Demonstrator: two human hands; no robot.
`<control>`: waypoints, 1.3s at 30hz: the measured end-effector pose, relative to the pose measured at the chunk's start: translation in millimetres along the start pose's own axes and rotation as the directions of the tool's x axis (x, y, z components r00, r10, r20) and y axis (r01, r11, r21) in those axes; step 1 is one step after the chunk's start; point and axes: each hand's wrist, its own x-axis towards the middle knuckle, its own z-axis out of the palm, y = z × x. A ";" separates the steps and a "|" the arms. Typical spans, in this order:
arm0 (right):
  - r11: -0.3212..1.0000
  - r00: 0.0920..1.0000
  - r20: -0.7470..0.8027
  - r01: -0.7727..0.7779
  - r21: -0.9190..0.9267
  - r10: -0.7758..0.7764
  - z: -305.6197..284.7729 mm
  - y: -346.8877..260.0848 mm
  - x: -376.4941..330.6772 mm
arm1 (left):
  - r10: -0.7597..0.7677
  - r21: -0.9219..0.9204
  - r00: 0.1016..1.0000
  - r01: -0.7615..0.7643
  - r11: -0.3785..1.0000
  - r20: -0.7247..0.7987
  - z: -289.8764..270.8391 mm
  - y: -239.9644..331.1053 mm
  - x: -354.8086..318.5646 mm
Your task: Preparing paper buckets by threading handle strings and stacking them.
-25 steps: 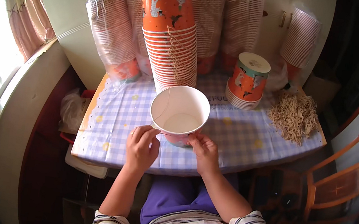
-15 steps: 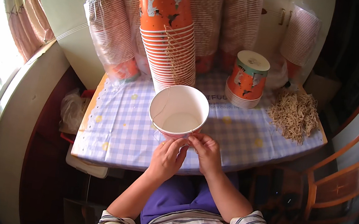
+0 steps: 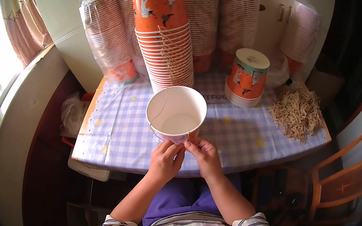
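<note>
A white-lined paper bucket (image 3: pixel 180 108) stands upright near the table's front edge, its mouth toward me. A thin tan cord (image 3: pixel 161 107) runs down from its far rim and over the near left rim toward my hands. My left hand (image 3: pixel 166 160) is closed in a pinch just below the near rim, with the cord leading into it. Beside it, my right hand (image 3: pixel 204 156) pinches a short piece of cord at the near right rim. The fingertips meet close together and hide the cord's ends and part of the bucket's front.
Behind the bucket rises a tall stack of orange paper buckets (image 3: pixel 165 60) with cords hanging down it. A short upside-down stack (image 3: pixel 247 80) and a tangled heap of tan cords (image 3: pixel 297 113) lie to the right. Plastic-wrapped stacks (image 3: pixel 109 30) line the back; a wooden chair (image 3: pixel 341 180) stands right.
The whole view has shifted slightly. Both my hands stay at the bucket's near rim; the right fingers have moved a little lower, and the cord there shows more.
</note>
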 end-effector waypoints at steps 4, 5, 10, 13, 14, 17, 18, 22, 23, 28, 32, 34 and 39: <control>0.997 0.999 -0.032 0.030 -0.066 -0.032 0.6 3.9 -2.2 | 0.021 0.032 1.000 -0.021 0.999 0.004 -2.4 6.3 0.8; 0.997 0.999 -0.031 0.029 -0.066 -0.031 1.5 4.5 -2.1 | 0.020 0.033 1.000 -0.021 0.999 0.004 -3.2 7.7 0.9; 0.992 0.995 -0.068 0.069 -0.105 -0.076 2.3 10.2 -1.0 | 0.062 0.085 0.998 -0.062 0.994 0.001 -5.7 11.9 2.5; 0.988 0.983 -0.145 0.095 -0.123 -0.113 5.0 16.2 1.8 | 0.084 0.070 0.995 -0.087 0.994 0.045 -5.2 10.6 -0.8; 0.988 0.983 -0.145 0.095 -0.123 -0.113 7.0 14.8 2.7 | 0.084 0.070 0.995 -0.087 0.994 0.045 -5.1 10.3 -1.6; 0.990 0.977 -0.171 0.118 -0.077 -0.130 12.3 9.2 6.4 | 0.105 0.064 0.992 -0.109 0.992 0.072 -4.5 9.3 -2.7; 0.990 0.976 -0.175 0.118 -0.071 -0.129 12.3 10.8 7.9 | 0.113 0.064 0.991 -0.117 0.991 0.068 -4.3 8.3 -2.5; 0.988 0.974 -0.175 0.135 -0.074 -0.146 15.2 6.0 8.1 | 0.118 0.073 0.989 -0.125 0.989 0.094 -8.1 10.2 -2.4; 0.988 0.974 -0.174 0.135 -0.074 -0.146 13.9 6.1 9.1 | 0.118 0.073 0.989 -0.125 0.989 0.094 -7.8 9.8 -2.1; 0.990 0.995 -0.015 0.093 -0.106 -0.095 0.7 -3.4 14.1 | 0.128 0.091 0.987 -0.136 0.986 0.094 -7.5 7.4 -2.0; 0.837 0.989 0.146 0.082 -0.542 -0.002 -19.1 -45.6 23.7 | 0.136 0.061 0.990 -0.139 0.988 0.046 -18.6 3.8 -3.0; 0.585 0.932 0.197 0.345 -0.734 -0.303 -14.8 -68.5 34.4 | 0.036 0.026 0.999 -0.036 0.999 -0.028 -31.6 2.6 -5.3; 0.227 0.691 0.655 0.721 -0.655 -0.306 38.8 -100.0 72.8 | -0.152 -0.101 0.970 0.135 0.986 -0.190 -55.9 -13.0 2.4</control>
